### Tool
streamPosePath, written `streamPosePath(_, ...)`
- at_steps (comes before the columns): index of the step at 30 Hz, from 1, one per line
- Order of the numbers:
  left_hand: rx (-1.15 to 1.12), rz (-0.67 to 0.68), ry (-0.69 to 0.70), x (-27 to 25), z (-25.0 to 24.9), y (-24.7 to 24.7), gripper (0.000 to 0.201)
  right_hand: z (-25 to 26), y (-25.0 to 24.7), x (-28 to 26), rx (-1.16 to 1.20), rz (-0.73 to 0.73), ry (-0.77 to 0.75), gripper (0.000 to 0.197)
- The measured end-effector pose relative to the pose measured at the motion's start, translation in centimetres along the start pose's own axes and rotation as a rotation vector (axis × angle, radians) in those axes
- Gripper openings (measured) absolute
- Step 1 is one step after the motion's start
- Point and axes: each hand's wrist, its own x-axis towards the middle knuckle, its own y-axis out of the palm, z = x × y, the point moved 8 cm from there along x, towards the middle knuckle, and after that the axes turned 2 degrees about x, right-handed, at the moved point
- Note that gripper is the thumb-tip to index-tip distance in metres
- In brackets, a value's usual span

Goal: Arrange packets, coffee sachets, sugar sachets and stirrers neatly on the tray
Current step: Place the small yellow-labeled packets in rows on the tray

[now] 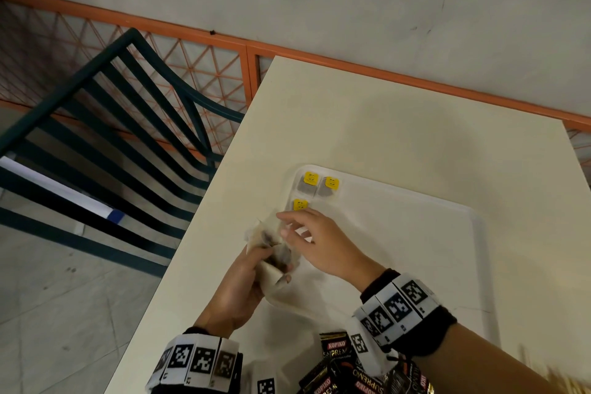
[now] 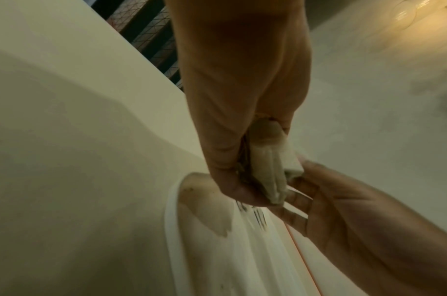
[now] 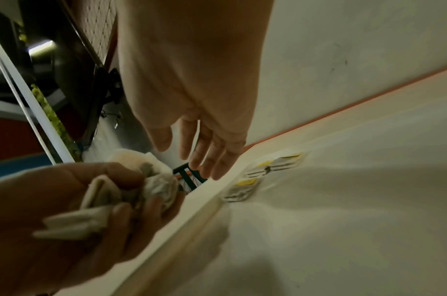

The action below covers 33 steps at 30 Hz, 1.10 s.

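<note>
left hand gripping a bunch of packets, right hand open, fingers spread, above white tray at its 9 o'clock edge

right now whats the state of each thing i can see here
left hand: grips a bunch of tea bags
right hand: open, fingers straight, holds nothing
tray: flat on table, three yellow-tagged tea bags in its far left corner
coffee sachets: piled at near edge
</note>
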Motion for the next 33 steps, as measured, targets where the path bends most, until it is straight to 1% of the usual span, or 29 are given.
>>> streamPosePath(3,0.153,0.053,0.003,-0.1,0.2,0.7,0.019,0.6,1.0,-0.2,0.028,0.091,0.012,0.042)
streamPosePath(4,0.196,0.059,-0.005,-0.2,0.3,0.8,0.019,0.7,1.0,-0.3,0.039,0.102,0.003,0.041)
streamPosePath(7,0.301,0.084,-0.016,-0.5,0.5,1.0,0.021,0.9,0.6,-0.5,0.083,0.069,-0.014,0.024)
streamPosePath(9,0.341,0.086,-0.008,-0.6,0.5,1.1,0.024,0.4,0.1,-0.5,0.150,0.033,0.033,0.013)
streamPosePath(10,0.350,0.078,-0.007,-0.6,0.5,1.1,0.025,0.1,-0.1,-0.6,0.212,0.021,0.066,0.011)
streamPosePath(12,0.352,0.060,-0.011,-0.6,0.5,1.0,0.022,-0.5,-0.6,-0.6,0.306,-0.015,0.111,0.016)
streamPosePath(15,0.338,0.040,-0.017,-0.7,0.4,0.7,0.014,-0.8,-1.6,-1.0,0.424,-0.056,0.151,0.014)
streamPosePath(16,0.334,0.033,-0.013,-0.7,0.3,0.6,0.013,-0.9,-2.0,-1.1,0.469,-0.067,0.156,0.017)
streamPosePath(18,0.311,0.008,-0.003,-0.7,0.1,0.3,0.015,-1.1,-2.6,-1.3,0.541,-0.093,0.173,0.019)
streamPosePath(21,0.244,-0.031,0.004,-0.5,-0.1,-0.1,0.016,-1.7,-3.0,-1.7,0.682,-0.141,0.227,0.017)
streamPosePath(23,0.213,-0.022,0.027,-0.6,-0.4,-0.1,0.018,-2.0,-2.9,-1.9,0.792,-0.154,0.255,0.019)
streamPosePath(25,0.175,0.018,0.061,-0.7,-0.8,0.4,0.026,-2.0,-2.5,-2.1,0.851,-0.130,0.277,0.019)
streamPosePath(27,0.170,0.060,0.081,-0.8,-0.9,1.0,0.035,-1.8,-1.8,-2.2,0.817,-0.082,0.285,0.017)
streamPosePath(30,0.183,0.090,0.099,-0.7,-0.8,1.5,0.036,-1.5,-1.2,-2.2,0.690,-0.046,0.271,0.010)
streamPosePath(32,0.158,0.072,0.103,-0.7,-0.8,1.1,0.034,-1.6,-1.6,-2.2,0.623,-0.074,0.259,0.009)
streamPosePath(33,0.149,0.061,0.107,-0.8,-0.8,0.8,0.032,-1.9,-2.1,-2.2,0.620,-0.113,0.260,0.010)
